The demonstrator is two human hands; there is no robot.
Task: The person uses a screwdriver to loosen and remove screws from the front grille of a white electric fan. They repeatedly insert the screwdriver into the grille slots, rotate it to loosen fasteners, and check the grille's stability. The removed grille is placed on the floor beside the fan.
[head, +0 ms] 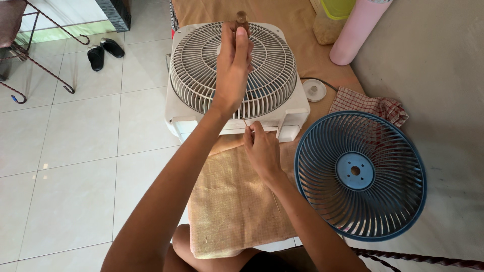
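Screwdriver (pixel 242 21), brown-handled, stands upright over the white ribbed box fan (pixel 237 75); left hand (pixel 233 70) clenched around it, right hand (pixel 262 148) pinching its thin shaft at the near edge. Blue round grille (pixel 360 174) lies right on burlap cloth (pixel 232 201).

— How was the light?

— Bright, soft daylight, and it seemed to come from the far left, where the floor tiles (pixel 75 141) shone palest. Shadows were faint, only a thin one under the white fan (pixel 237 80) just below the left hand (pixel 233 70).

— Any glare?

— A mild sheen on the tiles left of the grip (nothing blown out). The blue grille (pixel 360 174), right of the right hand (pixel 262 148), stayed crisp.

— Blur?

— Hardly any; the fingers looked sharp. Tile lines bowed slightly toward the frame edges.
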